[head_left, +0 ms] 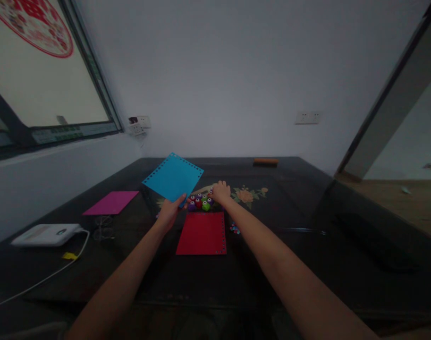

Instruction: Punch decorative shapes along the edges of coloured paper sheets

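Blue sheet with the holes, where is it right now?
In the head view, the blue sheet is left of centre, held in the person's left hand, up and left of the small colourful objects and the red sheet.

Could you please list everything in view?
Table: one, black, centre
Blue sheet: one, blue, raised
Red sheet: one, red, centre
Pink sheet: one, pink, left
Round pieces: several, multicoloured, centre
Small bits: several, multicoloured, centre
Device: one, white, left
Cable: one, white, left
Tag: one, yellow, left
Clear material: count unclear, left
Roll: one, brown, back
Sockets: several, white, wall
Decoration: one, red, window
Left hand: one, holding blue sheet
Right hand: one, at round pieces
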Action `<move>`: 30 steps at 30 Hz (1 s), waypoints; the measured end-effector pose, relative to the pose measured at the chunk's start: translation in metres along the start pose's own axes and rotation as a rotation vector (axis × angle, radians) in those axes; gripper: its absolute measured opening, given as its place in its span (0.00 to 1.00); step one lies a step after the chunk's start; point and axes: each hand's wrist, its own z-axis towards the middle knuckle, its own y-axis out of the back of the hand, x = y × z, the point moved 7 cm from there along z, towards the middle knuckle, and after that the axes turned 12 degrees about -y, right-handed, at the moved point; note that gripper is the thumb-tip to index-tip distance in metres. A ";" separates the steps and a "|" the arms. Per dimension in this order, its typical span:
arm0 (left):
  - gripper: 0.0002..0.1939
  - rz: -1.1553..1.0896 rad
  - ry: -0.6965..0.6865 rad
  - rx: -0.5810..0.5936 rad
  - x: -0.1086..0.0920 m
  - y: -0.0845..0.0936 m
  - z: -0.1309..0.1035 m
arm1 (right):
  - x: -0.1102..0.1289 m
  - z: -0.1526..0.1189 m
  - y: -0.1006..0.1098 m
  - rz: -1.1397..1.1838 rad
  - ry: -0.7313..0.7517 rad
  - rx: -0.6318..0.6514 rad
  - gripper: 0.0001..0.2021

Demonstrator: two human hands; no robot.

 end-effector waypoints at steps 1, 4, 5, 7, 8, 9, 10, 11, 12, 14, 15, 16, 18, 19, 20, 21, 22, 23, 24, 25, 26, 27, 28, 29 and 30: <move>0.21 -0.005 0.004 -0.003 0.001 0.000 0.000 | 0.000 0.001 -0.001 0.003 -0.006 0.009 0.24; 0.21 -0.020 0.016 -0.014 0.003 0.001 0.000 | -0.002 0.002 -0.003 0.022 -0.027 0.017 0.25; 0.20 -0.022 0.017 -0.015 0.003 0.001 0.000 | -0.003 0.002 -0.003 0.027 -0.034 0.013 0.25; 0.19 -0.016 0.015 -0.009 0.003 0.000 -0.001 | -0.004 0.000 -0.002 0.051 -0.046 0.005 0.23; 0.19 -0.010 0.012 -0.005 0.002 0.000 -0.002 | -0.005 -0.001 -0.001 0.078 -0.050 0.000 0.21; 0.19 -0.005 0.011 -0.003 0.002 -0.001 -0.002 | -0.007 -0.002 0.001 0.118 -0.049 -0.008 0.20; 0.19 -0.001 0.012 -0.002 0.002 -0.002 -0.003 | -0.008 -0.003 0.004 0.173 -0.045 -0.020 0.18; 0.19 0.000 0.014 0.001 0.002 -0.003 -0.003 | -0.011 -0.005 0.007 0.243 -0.036 -0.027 0.17; 0.20 -0.002 0.015 0.003 0.001 -0.004 -0.004 | -0.014 -0.007 0.010 0.326 -0.020 -0.025 0.16; 0.20 0.003 0.006 0.012 0.001 -0.007 -0.005 | -0.020 -0.013 0.016 0.526 0.027 0.016 0.13; 0.19 0.016 -0.005 0.028 0.001 -0.009 -0.006 | -0.025 -0.017 0.018 0.647 0.050 0.054 0.12; 0.18 0.035 -0.017 0.050 0.001 -0.011 -0.007 | -0.030 -0.023 0.021 0.778 0.069 0.095 0.12; 0.16 0.076 -0.035 0.094 0.001 -0.015 -0.011 | -0.047 -0.038 0.026 1.073 0.056 0.177 0.13; 0.15 0.096 -0.037 0.117 0.001 -0.018 -0.013 | -0.057 -0.048 0.027 1.223 0.018 0.228 0.14; 0.15 0.116 -0.037 0.136 0.001 -0.021 -0.015 | -0.067 -0.058 0.029 1.348 -0.022 0.269 0.15; 0.15 0.136 -0.036 0.152 0.001 -0.025 -0.018 | -0.077 -0.070 0.031 1.429 -0.057 0.308 0.16; 0.15 0.155 -0.035 0.173 0.000 -0.031 -0.021 | -0.088 -0.082 0.033 1.492 -0.105 0.335 0.16; 0.15 0.172 -0.034 0.196 -0.002 -0.038 -0.024 | -0.099 -0.094 0.035 1.563 -0.156 0.354 0.17; 0.15 0.181 -0.031 0.222 -0.004 -0.046 -0.028 | -0.109 -0.105 0.039 1.631 -0.194 0.369 0.17; 0.15 0.177 -0.029 0.249 -0.007 -0.057 -0.032 | -0.117 -0.115 0.042 1.690 -0.220 0.377 0.17; 0.15 0.169 -0.024 0.273 -0.009 -0.068 -0.036 | -0.123 -0.124 0.046 1.741 -0.237 0.377 0.17; 0.15 0.151 -0.027 0.284 -0.012 -0.080 -0.041 | -0.128 -0.131 0.050 1.787 -0.252 0.375 0.16; 0.15 0.125 -0.035 0.286 -0.014 -0.091 -0.045 | -0.132 -0.136 0.053 1.830 -0.262 0.366 0.15; 0.14 0.099 -0.039 0.297 -0.016 -0.103 -0.050 | -0.133 -0.140 0.056 1.870 -0.265 0.357 0.15; 0.14 0.071 -0.041 0.309 -0.016 -0.113 -0.055 | -0.134 -0.142 0.057 1.905 -0.265 0.349 0.15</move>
